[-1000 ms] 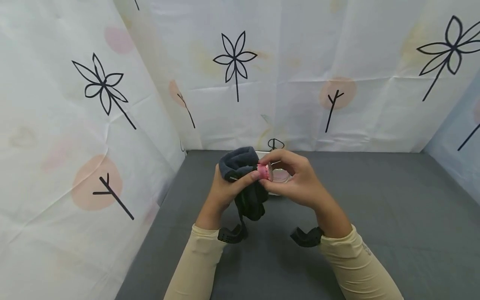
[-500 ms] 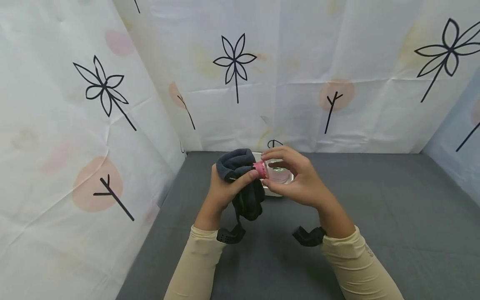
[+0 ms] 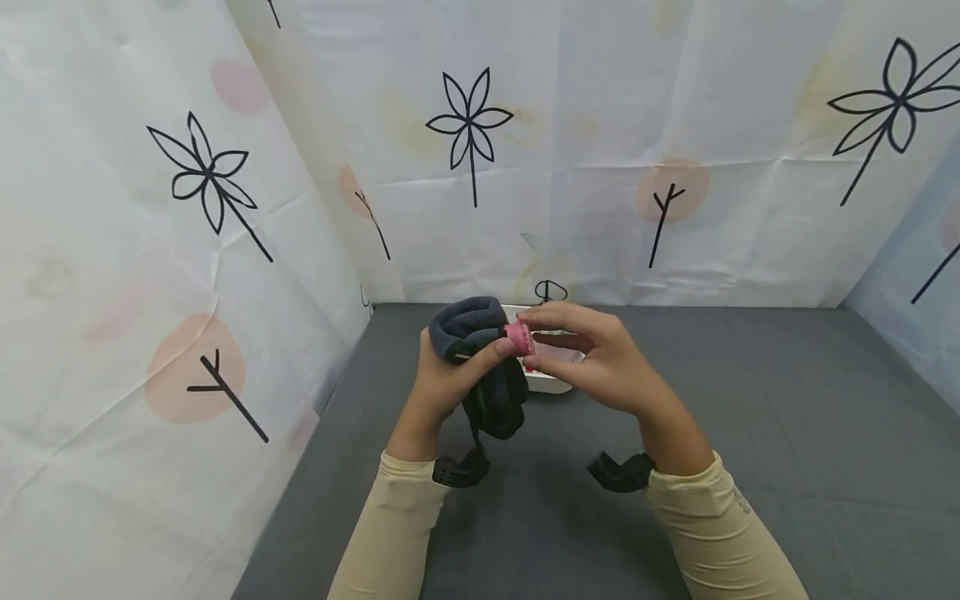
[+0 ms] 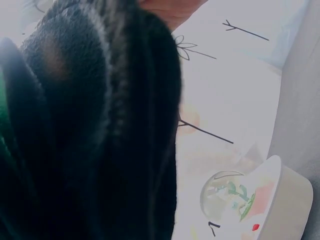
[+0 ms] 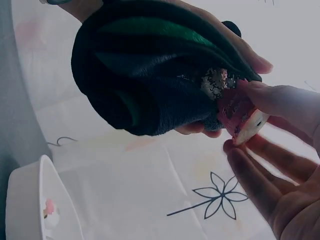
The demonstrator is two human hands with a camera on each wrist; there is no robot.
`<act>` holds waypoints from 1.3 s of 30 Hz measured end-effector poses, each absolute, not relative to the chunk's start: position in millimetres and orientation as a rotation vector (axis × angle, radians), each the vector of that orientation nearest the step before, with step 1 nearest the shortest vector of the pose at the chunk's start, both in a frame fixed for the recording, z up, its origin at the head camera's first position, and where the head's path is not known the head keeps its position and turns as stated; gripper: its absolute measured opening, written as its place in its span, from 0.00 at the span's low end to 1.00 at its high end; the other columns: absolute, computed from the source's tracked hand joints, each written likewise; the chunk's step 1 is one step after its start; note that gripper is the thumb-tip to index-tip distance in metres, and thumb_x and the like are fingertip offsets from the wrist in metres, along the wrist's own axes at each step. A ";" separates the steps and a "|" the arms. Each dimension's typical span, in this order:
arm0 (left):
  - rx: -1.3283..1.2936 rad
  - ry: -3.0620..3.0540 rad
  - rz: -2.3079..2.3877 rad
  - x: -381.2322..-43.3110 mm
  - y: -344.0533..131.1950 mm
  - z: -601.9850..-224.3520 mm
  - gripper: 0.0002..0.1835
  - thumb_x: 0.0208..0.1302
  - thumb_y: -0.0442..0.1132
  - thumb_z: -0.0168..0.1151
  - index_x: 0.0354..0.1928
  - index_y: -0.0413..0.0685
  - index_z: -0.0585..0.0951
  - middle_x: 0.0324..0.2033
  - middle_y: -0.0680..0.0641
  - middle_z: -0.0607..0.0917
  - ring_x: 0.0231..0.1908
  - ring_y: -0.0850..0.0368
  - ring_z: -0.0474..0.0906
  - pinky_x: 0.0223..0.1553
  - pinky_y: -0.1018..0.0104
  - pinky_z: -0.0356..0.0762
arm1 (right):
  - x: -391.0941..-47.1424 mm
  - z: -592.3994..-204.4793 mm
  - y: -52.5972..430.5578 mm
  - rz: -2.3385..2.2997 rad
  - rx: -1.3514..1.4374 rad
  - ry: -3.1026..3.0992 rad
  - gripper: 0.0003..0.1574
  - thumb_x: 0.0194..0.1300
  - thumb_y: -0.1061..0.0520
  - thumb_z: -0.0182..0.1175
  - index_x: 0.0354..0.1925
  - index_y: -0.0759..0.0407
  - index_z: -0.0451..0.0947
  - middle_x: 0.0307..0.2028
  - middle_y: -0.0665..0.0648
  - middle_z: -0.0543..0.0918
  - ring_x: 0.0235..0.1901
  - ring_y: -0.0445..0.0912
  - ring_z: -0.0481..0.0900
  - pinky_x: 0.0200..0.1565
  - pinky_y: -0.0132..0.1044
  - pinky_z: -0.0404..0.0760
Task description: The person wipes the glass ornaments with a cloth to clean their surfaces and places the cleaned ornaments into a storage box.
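My left hand (image 3: 438,383) grips a thick, folded dark blue-grey cloth (image 3: 468,321); green strips show on it in the right wrist view. From its folds sticks a small pink piece (image 3: 518,339) with a frilled edge and a pale round end (image 5: 250,127). Speckled, glittery stuff (image 5: 215,82) shows between the pink part and the cloth; the rest is hidden inside. The left thumb lies against the pink piece. My right hand (image 3: 603,358) pinches its outer end between thumb and fingers. Both hands are raised above the table.
Behind the hands, a white container (image 3: 551,385) stands at the back of the grey table (image 3: 750,417). A clear round dome (image 4: 222,197) with green bits inside shows at it in the left wrist view. Printed cloth walls (image 3: 585,125) enclose the back and sides.
Both hands keep hold, and the cloth has shifted slightly left. The right fingers loosened about the pink end, then drew in again and now cover the dome behind.
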State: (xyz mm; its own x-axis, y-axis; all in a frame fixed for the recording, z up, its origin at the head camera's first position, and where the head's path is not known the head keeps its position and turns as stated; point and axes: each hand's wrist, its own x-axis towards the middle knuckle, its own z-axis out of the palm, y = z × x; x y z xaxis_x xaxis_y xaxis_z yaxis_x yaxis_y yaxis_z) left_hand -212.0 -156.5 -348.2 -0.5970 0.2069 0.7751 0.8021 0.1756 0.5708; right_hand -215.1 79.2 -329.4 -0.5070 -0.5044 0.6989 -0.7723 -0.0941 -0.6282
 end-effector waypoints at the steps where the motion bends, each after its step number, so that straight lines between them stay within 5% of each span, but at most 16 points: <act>1: -0.944 -1.920 -1.430 -211.9 -156.2 -347.8 0.08 0.61 0.30 0.76 0.43 0.43 0.92 0.44 0.43 0.90 0.50 0.51 0.84 0.59 0.59 0.83 | -214.3 -329.1 79.0 1.640 1.377 -1.963 0.32 0.58 0.78 0.72 0.61 0.72 0.81 0.56 0.68 0.85 0.56 0.46 0.87 0.55 0.43 0.88; 9: -0.956 -1.930 -1.362 -212.5 -156.3 -347.0 0.11 0.67 0.47 0.76 0.39 0.47 0.91 0.39 0.48 0.89 0.44 0.54 0.83 0.51 0.61 0.84 | -211.3 -329.7 77.7 1.616 1.089 -2.246 0.24 0.70 0.61 0.71 0.63 0.58 0.84 0.56 0.58 0.88 0.49 0.47 0.91 0.48 0.39 0.90; 16: -0.934 -1.906 -1.431 -210.0 -157.0 -345.7 0.08 0.60 0.34 0.79 0.41 0.43 0.91 0.40 0.44 0.91 0.47 0.51 0.85 0.55 0.59 0.85 | -213.1 -332.3 79.2 1.657 1.224 -2.101 0.36 0.60 0.72 0.75 0.66 0.64 0.79 0.62 0.61 0.85 0.58 0.42 0.86 0.59 0.39 0.86; 21: -0.880 -1.889 -1.491 -210.6 -158.9 -346.6 0.14 0.63 0.44 0.79 0.44 0.42 0.91 0.42 0.42 0.91 0.49 0.51 0.86 0.58 0.60 0.84 | -215.2 -333.1 79.4 1.654 1.375 -1.917 0.39 0.51 0.78 0.77 0.62 0.70 0.80 0.64 0.59 0.83 0.64 0.46 0.82 0.63 0.44 0.84; 30: -0.948 -1.888 -1.491 -211.5 -158.0 -346.8 0.19 0.68 0.53 0.75 0.43 0.42 0.91 0.42 0.42 0.90 0.49 0.50 0.84 0.58 0.58 0.84 | -217.6 -335.2 77.9 1.616 1.407 -1.875 0.33 0.55 0.82 0.72 0.60 0.74 0.81 0.57 0.69 0.84 0.57 0.43 0.85 0.51 0.42 0.90; 39: -0.921 -1.946 -1.453 -209.2 -156.7 -348.4 0.24 0.66 0.61 0.73 0.42 0.46 0.91 0.41 0.46 0.89 0.44 0.52 0.84 0.51 0.61 0.85 | -212.2 -333.4 78.1 1.603 1.188 -2.119 0.24 0.69 0.68 0.69 0.62 0.65 0.83 0.56 0.63 0.88 0.50 0.41 0.89 0.49 0.35 0.89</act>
State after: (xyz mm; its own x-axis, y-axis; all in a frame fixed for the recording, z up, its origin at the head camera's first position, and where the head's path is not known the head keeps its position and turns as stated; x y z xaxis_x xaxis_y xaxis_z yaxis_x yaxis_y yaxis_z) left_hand -209.2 -156.7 -348.4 -0.6221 0.2035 0.7560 0.7827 0.1861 0.5940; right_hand -212.2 78.1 -333.4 -0.6447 -0.4604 0.6102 -0.7125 0.0729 -0.6978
